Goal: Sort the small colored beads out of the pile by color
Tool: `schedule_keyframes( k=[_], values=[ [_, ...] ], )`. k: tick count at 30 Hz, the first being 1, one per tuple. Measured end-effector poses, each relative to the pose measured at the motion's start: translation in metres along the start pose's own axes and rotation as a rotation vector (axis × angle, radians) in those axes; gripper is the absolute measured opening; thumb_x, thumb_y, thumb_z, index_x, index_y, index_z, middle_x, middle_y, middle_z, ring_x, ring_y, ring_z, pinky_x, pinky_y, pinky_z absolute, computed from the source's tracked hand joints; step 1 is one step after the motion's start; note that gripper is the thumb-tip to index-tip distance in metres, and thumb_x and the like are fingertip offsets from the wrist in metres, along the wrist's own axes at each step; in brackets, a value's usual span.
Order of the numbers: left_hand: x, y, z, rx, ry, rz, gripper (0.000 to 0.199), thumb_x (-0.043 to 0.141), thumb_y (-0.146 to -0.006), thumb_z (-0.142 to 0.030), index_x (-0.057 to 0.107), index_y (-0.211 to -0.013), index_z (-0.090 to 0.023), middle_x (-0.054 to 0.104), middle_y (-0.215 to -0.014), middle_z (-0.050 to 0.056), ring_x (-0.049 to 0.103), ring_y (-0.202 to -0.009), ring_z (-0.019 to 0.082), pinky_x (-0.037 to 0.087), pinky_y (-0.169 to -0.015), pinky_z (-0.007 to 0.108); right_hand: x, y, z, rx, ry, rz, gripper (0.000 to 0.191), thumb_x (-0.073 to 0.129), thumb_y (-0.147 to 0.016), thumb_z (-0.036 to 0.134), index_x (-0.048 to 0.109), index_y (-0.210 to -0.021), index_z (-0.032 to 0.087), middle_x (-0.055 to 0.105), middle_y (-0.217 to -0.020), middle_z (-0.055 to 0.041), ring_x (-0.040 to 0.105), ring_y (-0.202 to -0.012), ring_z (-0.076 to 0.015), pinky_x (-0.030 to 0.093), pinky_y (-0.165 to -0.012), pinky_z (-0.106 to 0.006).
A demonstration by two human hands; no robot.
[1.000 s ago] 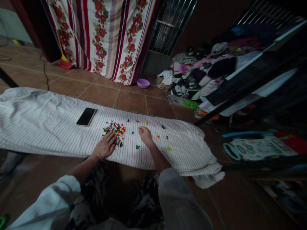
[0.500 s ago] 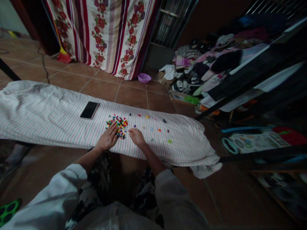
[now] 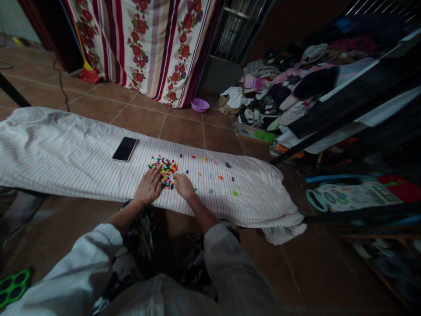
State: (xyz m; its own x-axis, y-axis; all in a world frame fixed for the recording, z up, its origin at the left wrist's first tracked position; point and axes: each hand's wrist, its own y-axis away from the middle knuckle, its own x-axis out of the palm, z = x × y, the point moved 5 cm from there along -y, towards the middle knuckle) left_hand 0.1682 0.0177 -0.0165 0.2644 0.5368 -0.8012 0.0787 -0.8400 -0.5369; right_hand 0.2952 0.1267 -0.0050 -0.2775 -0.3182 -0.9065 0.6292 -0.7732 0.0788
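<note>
A heap of small, many-coloured plastic pieces (image 3: 168, 166) lies on a striped cloth (image 3: 82, 175). My left hand (image 3: 149, 185) rests flat at the heap's left side, fingers stretched over its edge. At the right edge of the heap is my right hand (image 3: 184, 186), with its fingers pinched together; whatever they hold is too small to make out. Small groups of pieces are laid out to the right, among them a yellow group (image 3: 204, 159), an orange group (image 3: 221, 177) and a lime green group (image 3: 235, 193). Some dark green pieces (image 3: 195, 190) show beside my right wrist.
A phone (image 3: 125, 149) lies on the cloth left of the heap. Beyond the cloth-covered surface, a purple basin (image 3: 200, 105) stands on the tiled floor near a floral curtain (image 3: 158, 52). Piled clothes (image 3: 279, 87) and a dark bar (image 3: 305, 142) are at the right.
My right hand has moved left to the edge of the heap, uncovering dark green pieces near its wrist. My left hand stays on the heap's left side. The view has shifted slightly.
</note>
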Motion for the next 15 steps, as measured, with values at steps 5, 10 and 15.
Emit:
schedule_keyframes(
  k=[5, 10, 15],
  values=[
    [-0.0013, -0.0010, -0.0006, -0.009, 0.001, 0.008, 0.045, 0.037, -0.092, -0.029, 0.050, -0.132, -0.013, 0.044, -0.147, 0.017, 0.025, -0.146, 0.029, 0.031, -0.114, 0.054, -0.0001, -0.0034, 0.0002, 0.026, 0.033, -0.006, 0.029, 0.044, -0.092, 0.016, 0.066, -0.109, 0.022, 0.065, -0.106, -0.0080, 0.060, -0.094, -0.0175, 0.044, -0.086, -0.027],
    [-0.0023, -0.0018, -0.0009, -0.020, -0.011, 0.010, 0.044, 0.038, -0.092, -0.029, 0.052, -0.130, -0.012, 0.045, -0.146, 0.018, 0.025, -0.146, 0.028, 0.032, -0.114, 0.053, 0.0008, -0.0056, -0.0016, 0.036, 0.038, -0.016, 0.028, 0.045, -0.091, 0.014, 0.067, -0.106, 0.021, 0.066, -0.106, -0.0073, 0.060, -0.094, -0.0167, 0.044, -0.086, -0.026],
    [-0.0003, -0.0007, -0.0003, -0.018, -0.011, -0.001, 0.045, 0.037, -0.092, -0.030, 0.050, -0.132, -0.014, 0.045, -0.146, 0.017, 0.027, -0.145, 0.029, 0.033, -0.113, 0.055, 0.0007, -0.0057, -0.0037, 0.029, 0.011, -0.041, 0.028, 0.045, -0.090, 0.013, 0.068, -0.103, 0.021, 0.068, -0.104, -0.0061, 0.061, -0.097, -0.0170, 0.043, -0.088, -0.026]
  ],
)
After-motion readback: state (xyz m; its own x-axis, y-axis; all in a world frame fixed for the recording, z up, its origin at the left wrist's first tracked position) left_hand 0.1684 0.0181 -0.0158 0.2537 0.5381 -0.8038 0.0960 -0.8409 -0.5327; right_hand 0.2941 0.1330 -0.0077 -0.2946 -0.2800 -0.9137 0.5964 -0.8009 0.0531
